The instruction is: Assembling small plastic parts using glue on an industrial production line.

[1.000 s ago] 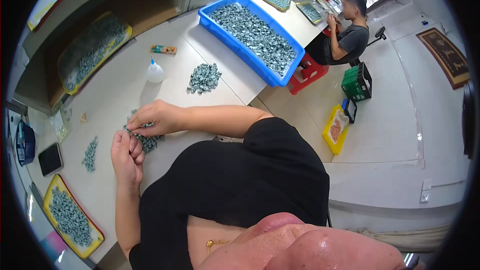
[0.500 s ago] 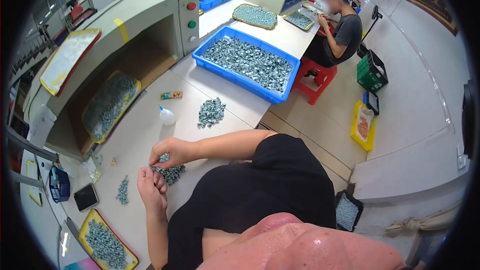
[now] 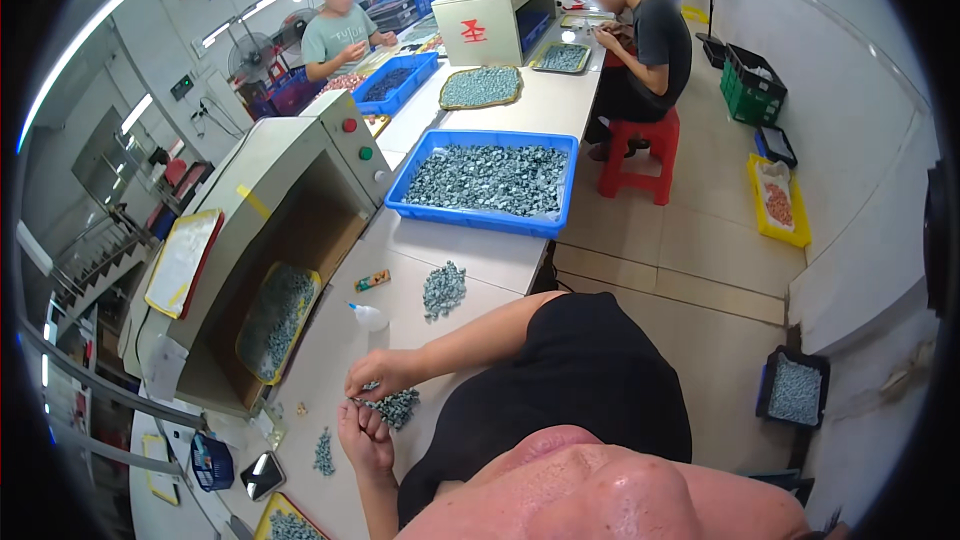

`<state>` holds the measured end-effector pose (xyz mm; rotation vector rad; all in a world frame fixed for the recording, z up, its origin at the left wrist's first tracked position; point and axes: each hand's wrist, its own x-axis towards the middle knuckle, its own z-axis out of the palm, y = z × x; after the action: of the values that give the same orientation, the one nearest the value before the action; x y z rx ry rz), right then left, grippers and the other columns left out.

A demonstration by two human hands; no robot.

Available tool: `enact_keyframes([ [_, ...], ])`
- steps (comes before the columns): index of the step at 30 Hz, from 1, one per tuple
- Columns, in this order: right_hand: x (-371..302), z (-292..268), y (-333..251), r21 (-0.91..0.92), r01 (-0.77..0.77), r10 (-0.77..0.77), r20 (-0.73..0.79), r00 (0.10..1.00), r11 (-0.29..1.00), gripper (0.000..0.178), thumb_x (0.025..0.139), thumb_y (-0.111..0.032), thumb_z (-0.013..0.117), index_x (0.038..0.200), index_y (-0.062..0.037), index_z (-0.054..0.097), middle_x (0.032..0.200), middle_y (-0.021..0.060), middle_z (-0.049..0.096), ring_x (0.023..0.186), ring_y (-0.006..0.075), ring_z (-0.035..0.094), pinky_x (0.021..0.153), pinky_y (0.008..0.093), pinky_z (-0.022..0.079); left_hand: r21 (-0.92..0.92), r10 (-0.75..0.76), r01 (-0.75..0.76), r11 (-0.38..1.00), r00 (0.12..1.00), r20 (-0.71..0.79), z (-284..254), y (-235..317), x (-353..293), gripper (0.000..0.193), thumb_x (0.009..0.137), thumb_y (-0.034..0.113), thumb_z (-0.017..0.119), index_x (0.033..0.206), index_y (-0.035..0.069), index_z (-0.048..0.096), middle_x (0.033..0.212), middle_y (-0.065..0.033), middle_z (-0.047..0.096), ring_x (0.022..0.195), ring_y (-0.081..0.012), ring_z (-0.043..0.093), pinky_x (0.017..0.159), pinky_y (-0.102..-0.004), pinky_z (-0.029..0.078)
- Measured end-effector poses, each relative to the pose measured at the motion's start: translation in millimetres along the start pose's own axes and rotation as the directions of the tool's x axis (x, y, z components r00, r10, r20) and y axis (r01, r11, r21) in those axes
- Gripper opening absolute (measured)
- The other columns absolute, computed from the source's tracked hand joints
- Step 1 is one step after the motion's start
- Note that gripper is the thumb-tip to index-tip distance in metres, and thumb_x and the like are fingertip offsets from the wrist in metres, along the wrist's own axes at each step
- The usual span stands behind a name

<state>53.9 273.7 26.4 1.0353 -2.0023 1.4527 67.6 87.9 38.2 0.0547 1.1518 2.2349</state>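
My right hand (image 3: 385,372) and my left hand (image 3: 366,436) meet fingertip to fingertip over the worktable, both closed in a pinch. Whatever lies between the fingers is too small to make out. Just beside them, partly covered by my right hand, is a pile of small grey-green stones (image 3: 400,407). Farther out sits a second stone pile (image 3: 444,290), and to the left of my left hand a smaller stone pile (image 3: 323,452). A white squeeze bottle (image 3: 370,317) with a blue tip stands beyond my right hand.
A blue tub (image 3: 400,202) full of stones stands ahead. At left, a beige open-fronted cabinet (image 3: 300,130) holds a stone tray (image 3: 262,376). A phone (image 3: 262,476) and a blue basket (image 3: 211,462) lie lower left. One person (image 3: 665,45) sits on a red stool (image 3: 655,155); another (image 3: 340,35) works across the table.
The head view has swung upward and left, bringing more of the room into sight. My hands stay pinched together beside the same pile.
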Motion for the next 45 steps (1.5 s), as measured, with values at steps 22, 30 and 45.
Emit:
enact_keyframes([
  [22, -1, -9, 4, -0.075, 0.033, -0.032, 0.019, 0.999, 0.997, 0.025, 0.074, -0.006, 0.074, 0.097, -0.0069, 0.067, 0.086, 0.0076, 0.067, 0.079, 0.0257, 0.065, 0.069, 0.0347, 0.052, -0.066, -0.006, 0.001, 0.998, 0.997, -0.081, 13, 4, -4, 0.008, 0.097, 0.016, 0.046, 0.091, 0.012, 0.042, 0.061, 0.0058, 0.031, 0.046, -0.0025, 0.028, 0.036, -0.0163, 0.021],
  [30, 12, -5, -9, -0.164, -0.071, 0.073, 0.002, 0.997, 0.984, 0.024, 0.070, -0.003, 0.074, 0.093, -0.0067, 0.068, 0.088, 0.0096, 0.068, 0.079, 0.0249, 0.067, 0.068, 0.0310, 0.054, 0.151, 0.142, -0.143, 0.978, 0.990, 0.020, 6, 6, -7, 0.010, 0.097, 0.017, 0.048, 0.091, 0.010, 0.045, 0.063, 0.0051, 0.036, 0.048, -0.0030, 0.031, 0.040, -0.0180, 0.023],
  [45, 16, -6, -8, -0.194, -0.074, 0.098, 0.118, 0.988, 0.978, 0.019, 0.071, 0.003, 0.073, 0.089, -0.0013, 0.067, 0.088, 0.0119, 0.068, 0.076, 0.0222, 0.066, 0.066, 0.0294, 0.055, 0.185, 0.070, -0.069, 0.980, 0.998, 0.001, 4, 10, -6, 0.014, 0.097, 0.019, 0.049, 0.090, 0.006, 0.050, 0.062, 0.0056, 0.040, 0.048, -0.0025, 0.032, 0.044, -0.0194, 0.028],
])
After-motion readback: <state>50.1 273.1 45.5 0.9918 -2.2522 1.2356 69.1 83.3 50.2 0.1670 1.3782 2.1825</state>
